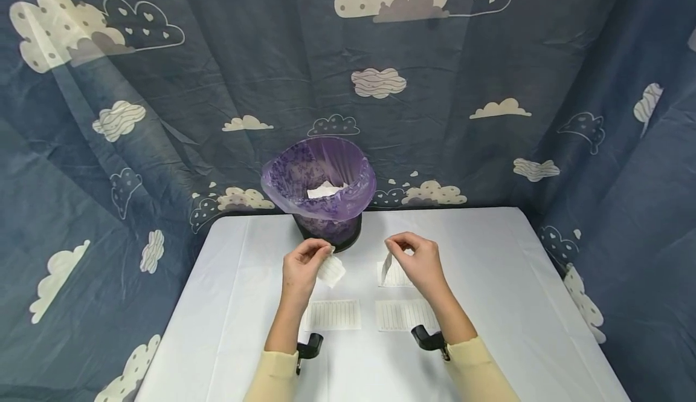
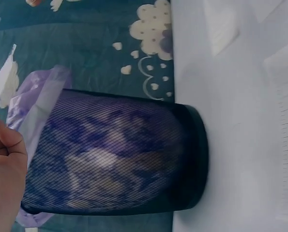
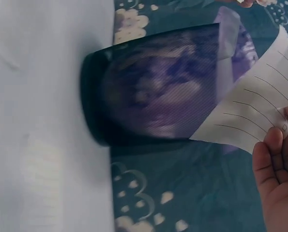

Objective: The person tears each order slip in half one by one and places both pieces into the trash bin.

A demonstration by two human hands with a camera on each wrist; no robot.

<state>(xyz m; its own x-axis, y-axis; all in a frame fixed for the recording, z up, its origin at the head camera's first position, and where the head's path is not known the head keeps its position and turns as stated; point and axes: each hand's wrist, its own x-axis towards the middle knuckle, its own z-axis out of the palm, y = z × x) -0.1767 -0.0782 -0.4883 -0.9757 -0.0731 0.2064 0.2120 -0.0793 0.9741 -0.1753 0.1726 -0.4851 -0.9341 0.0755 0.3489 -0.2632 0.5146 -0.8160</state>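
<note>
My left hand (image 1: 304, 266) pinches a small piece of lined white paper (image 1: 330, 271), which hangs tilted from the fingertips in front of the bin. Between thumb and fingers, my right hand (image 1: 421, 261) holds another piece of lined paper (image 3: 250, 101), seen nearly edge-on in the head view. Both hands are raised above the table. A black mesh wastebasket (image 2: 124, 154) with a purple bag liner (image 1: 348, 202) folded over its rim stands just beyond the hands. White paper (image 1: 324, 190) lies inside it.
Lined paper pieces lie on the white table (image 1: 261, 269): one near left (image 1: 333, 315), one near right (image 1: 402, 315), and one farther right (image 1: 399, 276), partly behind my right hand. A blue curtain (image 1: 304, 45) with cloud prints surrounds the back and sides.
</note>
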